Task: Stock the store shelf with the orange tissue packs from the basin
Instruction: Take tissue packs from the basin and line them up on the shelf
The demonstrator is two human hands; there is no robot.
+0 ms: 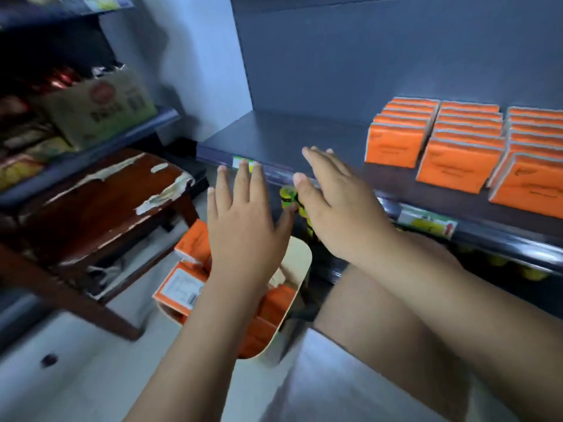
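Three rows of orange tissue packs (457, 153) stand upright on the right part of the dark shelf (274, 138). Below the shelf, a cream basin (300, 263) on the floor holds more orange tissue packs (182, 284), partly hidden by my left forearm. My left hand (243, 220) hovers above the basin, fingers spread, holding nothing. My right hand (335, 202) is beside it at the shelf's front edge, fingers stretched over the bare shelf board, also empty. Both hands sit left of the stocked rows.
A worn brown wooden stool (100, 208) stands left of the basin. A cardboard box (100, 108) and snack bags fill the left shelving. Yellow-capped bottles (289, 199) sit on the lower shelf under price labels (426, 222). My knee (380, 315) is at the lower right.
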